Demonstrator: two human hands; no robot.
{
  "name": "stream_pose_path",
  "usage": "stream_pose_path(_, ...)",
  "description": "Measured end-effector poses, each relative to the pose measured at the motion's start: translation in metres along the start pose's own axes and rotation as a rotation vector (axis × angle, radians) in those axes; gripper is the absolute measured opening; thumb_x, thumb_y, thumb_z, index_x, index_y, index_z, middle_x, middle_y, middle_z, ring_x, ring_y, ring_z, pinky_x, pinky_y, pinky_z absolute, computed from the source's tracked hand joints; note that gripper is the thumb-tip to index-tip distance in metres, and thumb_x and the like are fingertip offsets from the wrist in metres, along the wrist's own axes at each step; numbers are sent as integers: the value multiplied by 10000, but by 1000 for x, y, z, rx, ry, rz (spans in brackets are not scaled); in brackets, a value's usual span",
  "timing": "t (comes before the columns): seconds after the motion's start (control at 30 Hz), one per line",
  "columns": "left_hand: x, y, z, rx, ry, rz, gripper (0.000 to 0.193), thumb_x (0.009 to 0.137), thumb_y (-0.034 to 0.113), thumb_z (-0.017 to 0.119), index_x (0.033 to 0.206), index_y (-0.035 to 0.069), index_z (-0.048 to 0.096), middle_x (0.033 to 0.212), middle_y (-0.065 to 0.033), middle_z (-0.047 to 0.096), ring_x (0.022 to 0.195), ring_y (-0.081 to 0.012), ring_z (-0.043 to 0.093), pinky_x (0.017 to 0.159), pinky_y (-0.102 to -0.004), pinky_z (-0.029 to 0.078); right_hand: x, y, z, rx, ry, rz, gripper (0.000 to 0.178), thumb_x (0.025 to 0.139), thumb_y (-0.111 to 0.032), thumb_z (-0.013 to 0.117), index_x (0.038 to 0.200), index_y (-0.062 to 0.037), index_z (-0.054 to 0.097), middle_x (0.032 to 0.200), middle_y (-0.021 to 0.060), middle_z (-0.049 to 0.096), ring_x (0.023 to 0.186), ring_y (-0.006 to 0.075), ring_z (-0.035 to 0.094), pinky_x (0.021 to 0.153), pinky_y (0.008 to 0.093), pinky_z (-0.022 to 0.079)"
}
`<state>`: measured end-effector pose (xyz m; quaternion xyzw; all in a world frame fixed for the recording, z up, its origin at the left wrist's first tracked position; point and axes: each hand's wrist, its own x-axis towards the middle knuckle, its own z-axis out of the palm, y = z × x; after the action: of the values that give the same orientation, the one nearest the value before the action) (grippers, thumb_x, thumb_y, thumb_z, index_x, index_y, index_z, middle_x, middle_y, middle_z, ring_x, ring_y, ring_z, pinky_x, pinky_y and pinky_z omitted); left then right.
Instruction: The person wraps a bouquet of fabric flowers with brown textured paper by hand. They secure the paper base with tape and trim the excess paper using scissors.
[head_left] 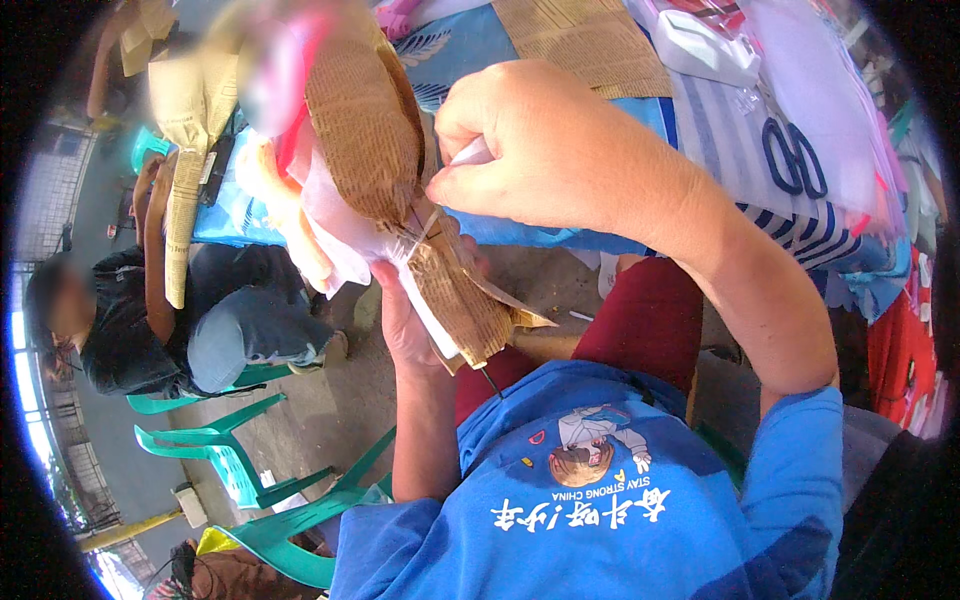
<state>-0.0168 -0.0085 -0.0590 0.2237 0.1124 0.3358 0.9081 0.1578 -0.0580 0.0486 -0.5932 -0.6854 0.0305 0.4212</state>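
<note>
A bouquet wrapped in brown newsprint paper (365, 130) slants across the middle, with pink and white wrapping (340, 205) along its left side. My left hand (405, 320) is closed around its narrow neck from below, the fingers partly hidden behind the paper. Under the neck the newsprint flares out, and a thin dark stem end (490, 381) pokes from the bottom. Shiny clear strands cross the neck. Just right of it, my right hand (550, 150) is closed on a small white object (472, 153), mostly covered by the fingers.
A table with a blue cover (470, 45) stands ahead, bearing a newsprint sheet (590, 45), a white plastic device (705, 48) and striped and pale sheets. At left, a seated person (130, 320) is near another newsprint-wrapped bundle (185, 130). Green plastic chairs (225, 460) stand lower left.
</note>
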Motion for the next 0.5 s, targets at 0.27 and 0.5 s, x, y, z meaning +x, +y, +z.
stream_pose_path(0.27,-1,-2,5,-169,-221,-41,754,750,605,506,1244,51,378,1104,-99,479,894,-217,463,760,-376,396,-16,4,8,345,-156,425,216,713,-159,682,613,1,577,538,54,529,506,76,502,456,251,403)
stream_pose_path(0.5,-8,-2,0,-115,-192,-21,784,745,639,481,1246,44,387,1120,-112,481,943,-238,480,767,-383,403,-29,6,32,989,-153,654,184,741,-149,675,712,20,609,662,69,608,603,131,598,557,241,495)
